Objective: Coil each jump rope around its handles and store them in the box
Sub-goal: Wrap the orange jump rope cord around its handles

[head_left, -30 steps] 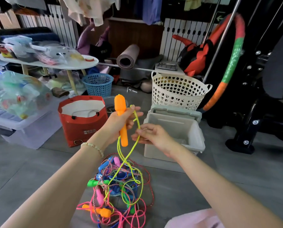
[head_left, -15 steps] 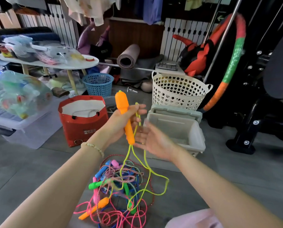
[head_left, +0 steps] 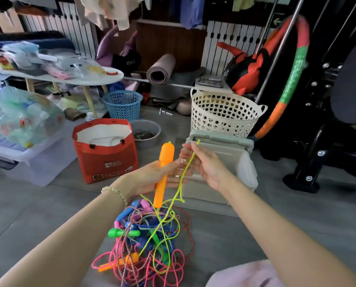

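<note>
An orange jump-rope handle (head_left: 164, 172) stands nearly upright in the left hand (head_left: 152, 178). Its neon yellow cord (head_left: 185, 172), pinched by the right hand (head_left: 205, 165), trails down into a tangled pile of coloured jump ropes (head_left: 146, 245). An open grey box (head_left: 202, 193) sits just behind the pile.

Smooth orange plastic handle (head_left: 167, 153), matt plastic box (head_left: 222, 139) (pale grey)

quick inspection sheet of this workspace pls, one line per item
surface: grey tiled floor, the work sits on it
job's things: orange handle and yellow-green rope held up; grey box open, no rope seen inside; rope pile tangled on the floor
clutter: red bag, blue basket, cream basket, rolled mat
grips: left grip holds the orange handle; right grip pinches the yellow-green rope
cables: nothing seen
surroundings: low table loaded with bags, hoop, gym machine
</note>
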